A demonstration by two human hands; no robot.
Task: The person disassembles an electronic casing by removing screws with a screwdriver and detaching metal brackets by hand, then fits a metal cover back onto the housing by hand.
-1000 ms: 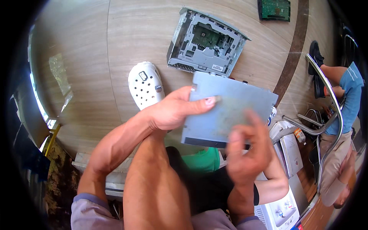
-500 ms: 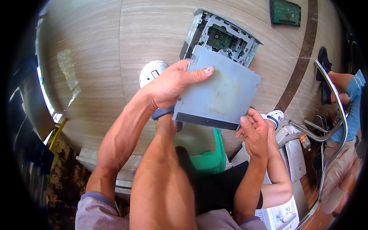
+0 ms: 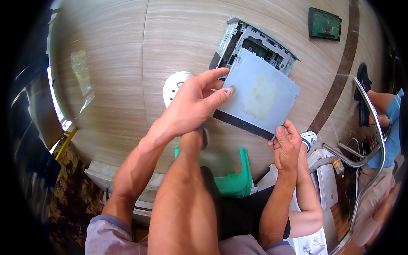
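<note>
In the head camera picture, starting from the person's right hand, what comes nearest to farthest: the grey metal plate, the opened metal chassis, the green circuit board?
From the right hand:
1. Grey metal plate, gripped at its lower corner.
2. Opened metal chassis, on the floor behind the plate.
3. Green circuit board, top right on the floor.

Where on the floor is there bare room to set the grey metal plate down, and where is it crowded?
Bare wood-look floor lies left of the open metal chassis, and between it and the green circuit board. It is crowded at lower right, around the metal chair frame and white appliance.
</note>
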